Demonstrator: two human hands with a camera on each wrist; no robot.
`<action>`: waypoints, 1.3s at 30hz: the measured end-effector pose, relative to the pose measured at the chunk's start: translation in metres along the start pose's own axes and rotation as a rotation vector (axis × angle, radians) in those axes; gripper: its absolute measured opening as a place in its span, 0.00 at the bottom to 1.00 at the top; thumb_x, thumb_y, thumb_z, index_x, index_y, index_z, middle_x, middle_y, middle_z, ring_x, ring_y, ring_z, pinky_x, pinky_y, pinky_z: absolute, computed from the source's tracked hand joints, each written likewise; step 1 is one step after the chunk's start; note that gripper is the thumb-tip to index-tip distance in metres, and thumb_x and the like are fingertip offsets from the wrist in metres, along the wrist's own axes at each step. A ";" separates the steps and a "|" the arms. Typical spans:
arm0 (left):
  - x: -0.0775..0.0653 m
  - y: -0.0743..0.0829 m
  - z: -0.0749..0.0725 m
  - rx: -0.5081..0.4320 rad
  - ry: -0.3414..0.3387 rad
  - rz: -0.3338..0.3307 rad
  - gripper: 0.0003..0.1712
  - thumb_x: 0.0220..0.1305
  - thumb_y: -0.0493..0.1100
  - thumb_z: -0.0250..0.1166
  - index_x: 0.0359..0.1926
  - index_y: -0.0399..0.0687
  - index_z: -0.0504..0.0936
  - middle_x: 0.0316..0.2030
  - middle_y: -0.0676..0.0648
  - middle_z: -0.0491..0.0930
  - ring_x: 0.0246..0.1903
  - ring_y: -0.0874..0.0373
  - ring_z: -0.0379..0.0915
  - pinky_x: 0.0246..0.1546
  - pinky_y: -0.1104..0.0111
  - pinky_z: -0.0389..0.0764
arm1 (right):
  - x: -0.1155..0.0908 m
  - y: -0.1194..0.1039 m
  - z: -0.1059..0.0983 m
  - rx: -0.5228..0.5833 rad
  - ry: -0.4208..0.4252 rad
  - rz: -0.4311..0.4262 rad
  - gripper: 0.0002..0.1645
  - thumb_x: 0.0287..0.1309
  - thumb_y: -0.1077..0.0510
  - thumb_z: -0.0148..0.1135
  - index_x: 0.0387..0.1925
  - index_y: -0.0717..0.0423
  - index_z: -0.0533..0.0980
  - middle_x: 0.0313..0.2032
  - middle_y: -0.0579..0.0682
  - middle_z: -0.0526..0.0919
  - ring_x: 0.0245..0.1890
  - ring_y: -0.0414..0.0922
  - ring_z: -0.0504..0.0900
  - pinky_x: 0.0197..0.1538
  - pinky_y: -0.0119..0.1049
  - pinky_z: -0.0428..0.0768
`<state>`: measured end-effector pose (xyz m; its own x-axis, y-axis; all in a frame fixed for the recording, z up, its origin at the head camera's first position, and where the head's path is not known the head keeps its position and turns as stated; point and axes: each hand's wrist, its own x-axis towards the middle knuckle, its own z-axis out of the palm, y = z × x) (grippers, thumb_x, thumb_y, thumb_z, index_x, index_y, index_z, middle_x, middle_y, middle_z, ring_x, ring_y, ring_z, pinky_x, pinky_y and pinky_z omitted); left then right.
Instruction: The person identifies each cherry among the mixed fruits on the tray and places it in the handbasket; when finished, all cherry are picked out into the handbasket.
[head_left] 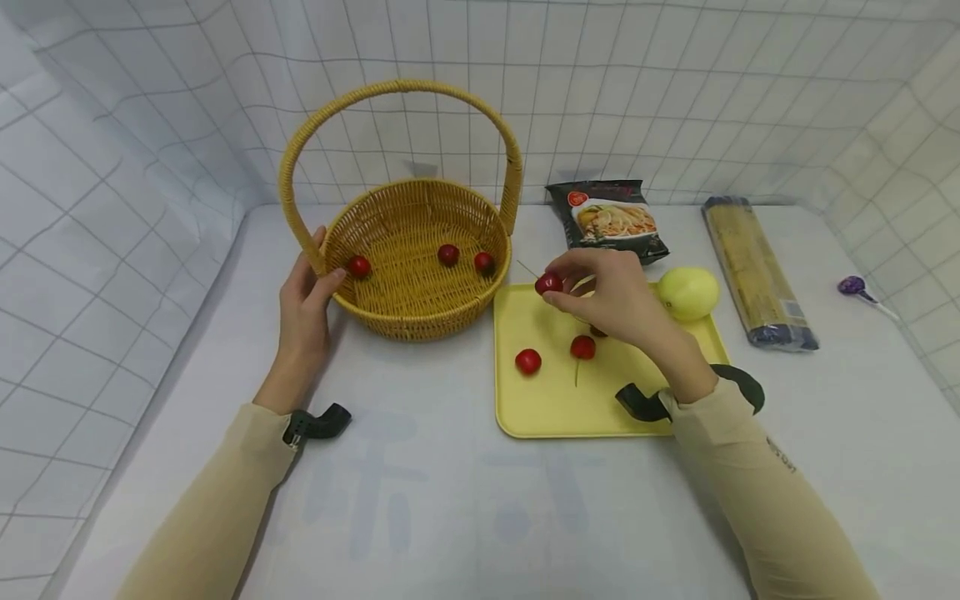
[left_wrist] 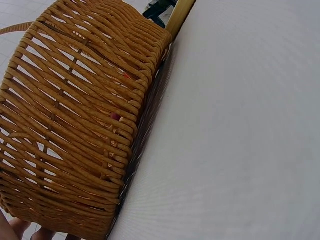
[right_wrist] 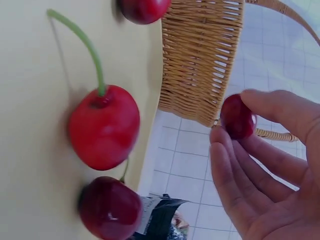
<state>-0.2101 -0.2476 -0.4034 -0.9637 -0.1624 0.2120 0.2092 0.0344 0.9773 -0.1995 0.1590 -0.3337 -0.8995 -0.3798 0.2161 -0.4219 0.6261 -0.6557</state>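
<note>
My right hand [head_left: 611,292] pinches a dark red cherry [head_left: 549,283] between thumb and fingers, above the back left part of a yellow tray [head_left: 517,414]. In the right wrist view the pinched cherry [right_wrist: 238,116] shows clear of the tray. Several more cherries lie on the tray, among them a bright red one [head_left: 528,362] and a stemmed one [head_left: 582,347]. At the left, my left hand [head_left: 303,304] grips the rim of a woven basket [head_left: 420,327] beside its handle base. Inside the basket are three cherries, one [head_left: 359,267] near that thumb.
A yellow lemon-like fruit [head_left: 687,293] sits at the tray's back right corner. Behind the tray lies a black noodle packet [head_left: 611,221]. Farther right are a long pack of dry noodles [head_left: 759,271] and a purple lollipop [head_left: 852,286]. The tall basket handle [head_left: 405,86] arches over the basket.
</note>
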 end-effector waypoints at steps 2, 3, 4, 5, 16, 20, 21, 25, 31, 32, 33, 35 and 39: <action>-0.001 0.000 -0.001 -0.010 0.003 -0.005 0.38 0.72 0.41 0.59 0.81 0.60 0.63 0.80 0.52 0.62 0.79 0.56 0.56 0.81 0.56 0.51 | 0.004 -0.004 -0.001 0.007 0.027 -0.006 0.15 0.62 0.56 0.76 0.49 0.55 0.86 0.41 0.50 0.91 0.41 0.45 0.89 0.48 0.44 0.87; -0.002 0.000 -0.001 -0.019 0.004 -0.008 0.39 0.72 0.41 0.59 0.81 0.59 0.63 0.80 0.52 0.62 0.79 0.56 0.55 0.81 0.56 0.51 | 0.006 -0.006 -0.001 0.008 0.036 -0.014 0.15 0.61 0.56 0.76 0.49 0.55 0.86 0.41 0.50 0.91 0.41 0.45 0.89 0.48 0.43 0.87; -0.002 0.000 -0.002 -0.022 0.005 -0.008 0.39 0.72 0.41 0.59 0.82 0.59 0.63 0.80 0.52 0.62 0.78 0.56 0.56 0.81 0.56 0.51 | 0.009 -0.009 -0.001 0.011 0.042 -0.020 0.15 0.61 0.56 0.76 0.49 0.54 0.87 0.41 0.50 0.91 0.41 0.44 0.88 0.48 0.43 0.87; -0.003 0.000 -0.002 -0.024 0.004 -0.007 0.39 0.72 0.41 0.59 0.82 0.59 0.63 0.80 0.52 0.62 0.78 0.56 0.56 0.81 0.56 0.50 | 0.012 -0.012 -0.001 0.017 0.044 -0.029 0.15 0.61 0.56 0.76 0.48 0.55 0.87 0.40 0.50 0.91 0.41 0.44 0.88 0.47 0.42 0.87; -0.002 -0.005 -0.002 -0.033 0.002 -0.001 0.38 0.72 0.40 0.59 0.81 0.59 0.64 0.79 0.52 0.64 0.78 0.56 0.57 0.80 0.56 0.52 | 0.036 -0.040 0.016 0.041 -0.030 -0.091 0.18 0.64 0.56 0.74 0.53 0.56 0.85 0.44 0.49 0.90 0.45 0.43 0.86 0.50 0.39 0.86; -0.001 -0.003 -0.001 -0.017 -0.006 0.001 0.38 0.72 0.41 0.59 0.81 0.59 0.64 0.80 0.54 0.62 0.79 0.56 0.56 0.81 0.55 0.51 | 0.037 -0.041 0.023 0.014 -0.082 -0.130 0.22 0.65 0.57 0.73 0.58 0.58 0.84 0.47 0.51 0.90 0.46 0.45 0.87 0.51 0.40 0.86; -0.001 -0.002 0.000 -0.013 -0.007 0.003 0.38 0.72 0.41 0.59 0.81 0.59 0.64 0.80 0.55 0.62 0.79 0.57 0.56 0.81 0.54 0.51 | 0.037 -0.041 0.023 0.019 -0.085 -0.137 0.23 0.65 0.58 0.73 0.61 0.58 0.82 0.48 0.52 0.89 0.47 0.46 0.87 0.52 0.41 0.86; 0.000 0.001 0.000 -0.001 -0.004 0.007 0.38 0.72 0.40 0.59 0.80 0.60 0.65 0.80 0.55 0.62 0.79 0.57 0.56 0.80 0.55 0.52 | 0.035 -0.043 0.022 0.054 -0.058 -0.143 0.29 0.65 0.60 0.73 0.66 0.58 0.79 0.49 0.53 0.89 0.49 0.46 0.88 0.54 0.42 0.86; 0.000 0.001 0.002 0.009 -0.004 0.009 0.38 0.72 0.40 0.59 0.80 0.61 0.65 0.79 0.52 0.65 0.78 0.56 0.58 0.80 0.56 0.53 | 0.030 -0.043 0.019 0.083 -0.051 -0.137 0.22 0.66 0.60 0.72 0.61 0.57 0.82 0.48 0.53 0.90 0.48 0.45 0.89 0.54 0.43 0.86; 0.001 0.001 0.002 0.006 -0.005 0.006 0.38 0.72 0.40 0.59 0.80 0.60 0.65 0.79 0.52 0.65 0.78 0.56 0.57 0.80 0.56 0.53 | 0.029 -0.042 0.019 0.078 -0.055 -0.136 0.21 0.66 0.61 0.72 0.60 0.57 0.82 0.48 0.53 0.90 0.48 0.45 0.88 0.54 0.43 0.86; 0.001 0.000 0.002 0.005 -0.006 0.005 0.38 0.72 0.40 0.59 0.80 0.60 0.65 0.79 0.52 0.65 0.78 0.56 0.58 0.80 0.56 0.53 | 0.028 -0.041 0.019 0.071 -0.058 -0.134 0.21 0.66 0.60 0.71 0.59 0.57 0.82 0.48 0.52 0.90 0.48 0.45 0.88 0.54 0.43 0.86; 0.001 0.000 0.002 -0.002 -0.008 0.002 0.38 0.71 0.40 0.59 0.81 0.59 0.65 0.79 0.53 0.64 0.78 0.57 0.57 0.80 0.57 0.53 | 0.026 -0.037 0.018 0.059 -0.064 -0.133 0.20 0.66 0.60 0.71 0.58 0.57 0.83 0.49 0.52 0.90 0.48 0.45 0.89 0.54 0.43 0.86; 0.000 0.002 -0.001 0.006 -0.012 -0.004 0.38 0.72 0.40 0.59 0.81 0.60 0.64 0.79 0.52 0.65 0.77 0.57 0.58 0.79 0.58 0.55 | 0.017 -0.026 0.011 0.030 -0.070 -0.128 0.19 0.65 0.60 0.73 0.56 0.58 0.84 0.50 0.51 0.90 0.47 0.45 0.89 0.53 0.43 0.86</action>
<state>-0.2091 -0.2487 -0.4017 -0.9664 -0.1506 0.2084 0.2047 0.0398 0.9780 -0.2028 0.1288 -0.3211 -0.8281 -0.5022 0.2490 -0.5279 0.5492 -0.6478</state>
